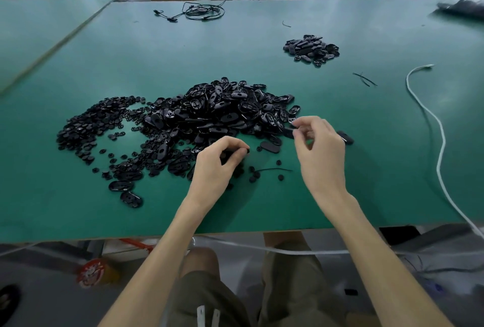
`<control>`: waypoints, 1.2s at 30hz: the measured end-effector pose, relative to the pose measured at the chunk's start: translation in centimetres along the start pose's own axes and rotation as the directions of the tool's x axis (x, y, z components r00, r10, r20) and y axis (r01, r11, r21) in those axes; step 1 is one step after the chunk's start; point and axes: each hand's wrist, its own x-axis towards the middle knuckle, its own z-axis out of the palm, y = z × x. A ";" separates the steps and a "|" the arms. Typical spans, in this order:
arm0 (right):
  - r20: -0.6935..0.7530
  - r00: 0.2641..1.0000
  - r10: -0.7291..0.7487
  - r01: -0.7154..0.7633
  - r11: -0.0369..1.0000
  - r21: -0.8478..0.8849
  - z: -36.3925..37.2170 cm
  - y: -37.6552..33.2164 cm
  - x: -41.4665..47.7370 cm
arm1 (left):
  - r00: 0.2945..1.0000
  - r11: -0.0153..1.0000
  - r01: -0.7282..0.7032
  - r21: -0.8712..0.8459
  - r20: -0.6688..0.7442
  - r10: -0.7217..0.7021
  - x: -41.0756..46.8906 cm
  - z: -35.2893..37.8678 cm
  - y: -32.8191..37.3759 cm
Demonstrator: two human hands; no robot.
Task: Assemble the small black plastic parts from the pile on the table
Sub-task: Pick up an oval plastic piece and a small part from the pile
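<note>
Fingers [231, 143] of your left hand [217, 167] are curled in, thumb against forefinger, clamped on a small black piece [247, 151] low over the green table [366, 169]. Your right hand [320, 151] sits a little farther out, thumb and forefinger pinching an oval shell [289, 132] at the near right edge of the big pile [222, 109]; its other fingers are loosely bent.

That pile of oval shells fills the middle of the table, and a spread of small round pieces [89, 127] lies touching its left side. A few loose round pieces [255, 176] lie between your 2 hands. 1 more shell [345, 138] rests on the table just beyond your right hand. A smaller heap [311, 50] sits well apart, far right. A white cord [441, 143] runs down the right side, and a coil of black cable [204, 11] lies near the far edge.
</note>
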 end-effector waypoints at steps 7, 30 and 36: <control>0.239 0.929 0.281 -0.368 0.751 0.548 2.5 -1.5 -2.0 | 1.000 0.986 0.014 -0.168 -0.020 -0.018 0.1 -0.2 0.1; 0.283 0.933 0.221 -0.356 0.672 0.650 4.1 -0.8 -3.4 | 1.000 0.945 0.012 -0.325 0.009 -0.010 0.2 -0.5 -0.4; 0.289 0.941 0.174 -0.328 0.675 0.661 3.9 -1.1 -3.7 | 0.999 0.912 0.043 -0.407 0.040 -0.029 0.3 -0.6 -0.2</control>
